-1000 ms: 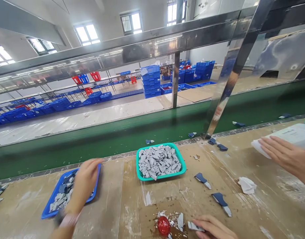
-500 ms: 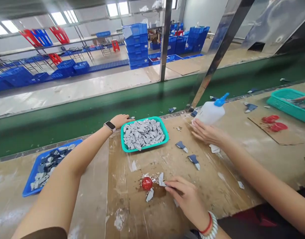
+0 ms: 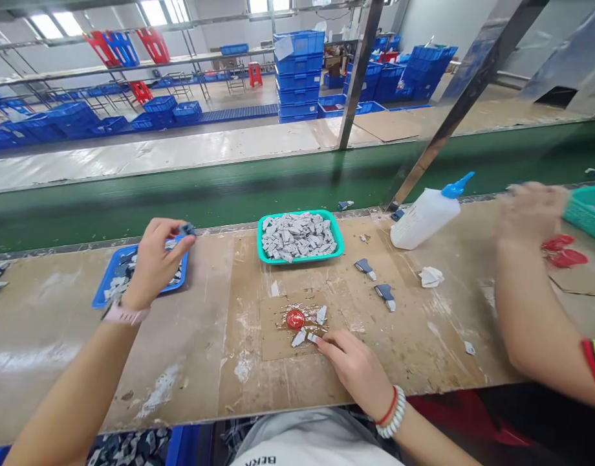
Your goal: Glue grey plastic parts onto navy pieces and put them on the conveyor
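The left hand (image 3: pixel 154 265) pinches a small dark-blue piece (image 3: pixel 185 229) above a blue plastic tray (image 3: pixel 106 278) of grey and dark pieces. The right hand (image 3: pixel 356 366) lies low on the worktop (image 3: pixel 181 362), its fingertips (image 3: pixel 321 344) at a pale chip (image 3: pixel 312 337) beside a round red cap (image 3: pixel 295 318) on a cardboard sheet (image 3: pixel 278 340), though whether they grip it is hard to tell. A co-worker's blurred hand (image 3: pixel 530 213) is beside a teal basket (image 3: pixel 588 213), and a teal tray (image 3: pixel 301 262) of grey pieces sits between.

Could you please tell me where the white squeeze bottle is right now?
In the head view, the white squeeze bottle sits on the workbench right of the teal tray, at the far edge by the green conveyor belt.
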The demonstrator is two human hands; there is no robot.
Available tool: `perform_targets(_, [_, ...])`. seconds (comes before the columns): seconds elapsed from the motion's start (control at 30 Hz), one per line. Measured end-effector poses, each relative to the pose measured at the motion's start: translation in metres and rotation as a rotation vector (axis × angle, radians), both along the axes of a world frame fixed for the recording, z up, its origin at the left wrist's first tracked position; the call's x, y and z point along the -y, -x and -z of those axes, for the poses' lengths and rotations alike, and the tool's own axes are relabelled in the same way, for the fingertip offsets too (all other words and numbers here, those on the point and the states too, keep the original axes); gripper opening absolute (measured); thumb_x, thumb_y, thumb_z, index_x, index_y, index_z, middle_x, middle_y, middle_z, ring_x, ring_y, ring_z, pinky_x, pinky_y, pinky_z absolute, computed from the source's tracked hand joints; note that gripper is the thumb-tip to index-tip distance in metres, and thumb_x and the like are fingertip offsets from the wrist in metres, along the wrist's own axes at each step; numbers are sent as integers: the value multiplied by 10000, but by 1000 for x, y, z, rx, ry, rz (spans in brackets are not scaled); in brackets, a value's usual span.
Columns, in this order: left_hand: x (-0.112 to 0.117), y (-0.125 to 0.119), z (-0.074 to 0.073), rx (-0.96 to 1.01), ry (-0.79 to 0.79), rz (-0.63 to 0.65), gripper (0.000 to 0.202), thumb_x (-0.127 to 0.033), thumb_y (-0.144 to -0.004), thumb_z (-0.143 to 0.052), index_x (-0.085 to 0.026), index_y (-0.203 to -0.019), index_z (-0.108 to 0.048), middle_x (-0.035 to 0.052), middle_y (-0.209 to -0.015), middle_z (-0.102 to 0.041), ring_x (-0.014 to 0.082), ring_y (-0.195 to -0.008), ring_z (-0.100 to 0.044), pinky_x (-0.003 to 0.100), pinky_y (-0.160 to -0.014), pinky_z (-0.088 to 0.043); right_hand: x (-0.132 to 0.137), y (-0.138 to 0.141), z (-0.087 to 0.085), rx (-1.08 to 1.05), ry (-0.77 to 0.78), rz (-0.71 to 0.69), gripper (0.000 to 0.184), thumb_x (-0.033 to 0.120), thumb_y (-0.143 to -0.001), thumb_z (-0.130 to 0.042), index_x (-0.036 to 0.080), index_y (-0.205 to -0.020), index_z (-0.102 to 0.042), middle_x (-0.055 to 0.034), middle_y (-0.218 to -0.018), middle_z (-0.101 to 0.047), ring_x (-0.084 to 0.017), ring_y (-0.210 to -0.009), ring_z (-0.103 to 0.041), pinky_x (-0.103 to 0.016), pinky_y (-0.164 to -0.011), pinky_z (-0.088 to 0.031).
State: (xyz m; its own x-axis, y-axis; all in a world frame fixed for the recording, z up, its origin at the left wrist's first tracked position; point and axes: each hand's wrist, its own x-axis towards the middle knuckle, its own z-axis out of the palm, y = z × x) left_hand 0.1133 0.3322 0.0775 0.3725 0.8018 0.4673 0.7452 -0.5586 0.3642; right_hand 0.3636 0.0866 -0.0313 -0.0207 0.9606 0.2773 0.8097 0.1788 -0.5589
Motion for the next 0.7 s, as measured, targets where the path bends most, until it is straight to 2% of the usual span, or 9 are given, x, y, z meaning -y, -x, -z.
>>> perform_targets(0.1, [70,30,6,245,123,46,422,-526,-829,-382,-144,-987,-467,42,-1003,-518,167,-975,-481,328,-880,-363,-1,-5,1,-107,1,2,221,236,-851,-425,225,-854,-646,-65,-812,-602,-197,-734,-557,-336,-636,-483])
perform_targets(0.17, [113,35,24,499,335,93,395,-551,-806,-410,-186,-954,-449,28,-900,-561,167,-864,-528,313,-830,-394,-1,-9,1,-259,36,27,187,281,-834,-475,229,-859,-653,-54,-810,-608,-196,-736,-567,-343,-650,-490])
perform_targets(0.2, [131,33,36,615,454,106,365,-541,-801,-431,-202,-935,-442,15,-815,-566,160,-770,-537,294,-757,-418,-1,-11,0,-346,61,46,180,295,-829,-491,231,-861,-656,-49,-809,-612,-194,-741,-572,-342,-655,-494])
perform_targets(0.3, [169,11,75,828,738,134,250,-466,-832,-426,-236,-930,-423,-13,-667,-511,128,-563,-460,237,-539,-385,-2,-15,-2,-620,162,86,185,331,-817,-514,227,-863,-660,-42,-779,-618,-168,-657,-575,-304,-563,-496])
perform_targets(0.4, [185,-26,99,873,877,225,182,-411,-843,-426,-247,-923,-419,-9,-694,-483,121,-538,-394,229,-496,-326,-3,-15,-7,-888,257,79,209,370,-787,-551,207,-868,-655,-29,-646,-594,-121,-486,-519,-249,-426,-458])
perform_targets(0.47, [190,-51,101,832,914,287,164,-390,-824,-470,-250,-899,-429,-6,-694,-461,132,-562,-383,242,-515,-315,-3,-11,-14,-994,266,65,209,373,-760,-586,200,-855,-653,-28,-641,-587,-111,-477,-511,-238,-420,-465])
perform_targets(0.53, [193,-70,94,772,926,320,168,-373,-794,-519,-261,-895,-445,0,-714,-454,156,-617,-405,263,-563,-331,-2,-6,-24,-1029,215,55,190,358,-736,-616,200,-834,-655,-41,-727,-598,-112,-517,-531,-240,-456,-492])
perform_targets(0.6, [195,-82,85,718,914,342,175,-373,-789,-518,-284,-927,-460,15,-789,-474,189,-698,-438,294,-632,-352,1,-1,-36,-1002,127,52,159,329,-727,-630,210,-830,-655,-46,-805,-599,-123,-577,-554,-245,-501,-513])
perform_targets(0.7, [197,-89,75,679,869,349,199,-375,-798,-483,-312,-987,-482,28,-879,-508,223,-792,-468,329,-723,-361,5,6,-53,-849,-13,66,118,269,-746,-612,222,-845,-656,-60,-848,-599,-169,-723,-577,-277,-592,-528])
